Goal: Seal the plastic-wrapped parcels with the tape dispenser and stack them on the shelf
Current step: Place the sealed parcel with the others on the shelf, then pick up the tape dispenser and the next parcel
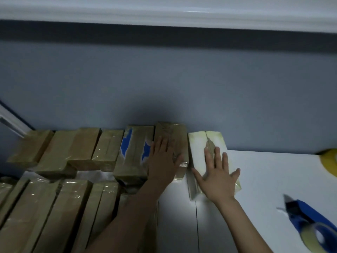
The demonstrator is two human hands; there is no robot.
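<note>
A white, plastic-wrapped parcel [197, 152] lies on the white surface [264, 172] against the blue wall. My right hand [218, 177] lies flat on top of it, fingers spread. To its left stands a brown taped parcel [171, 133]; my left hand [162, 161] rests flat on that one with straight fingers. A parcel with blue patches [133, 152] sits left of that. The blue tape dispenser [310, 223] lies at the lower right on the white surface, away from both hands.
Several brown taped parcels [82, 150] stand in a row along the wall at left, and more lie in a lower row [45, 212] toward me. A yellow tape roll [330, 161] shows at the right edge. The blue wall [164, 79] closes the back.
</note>
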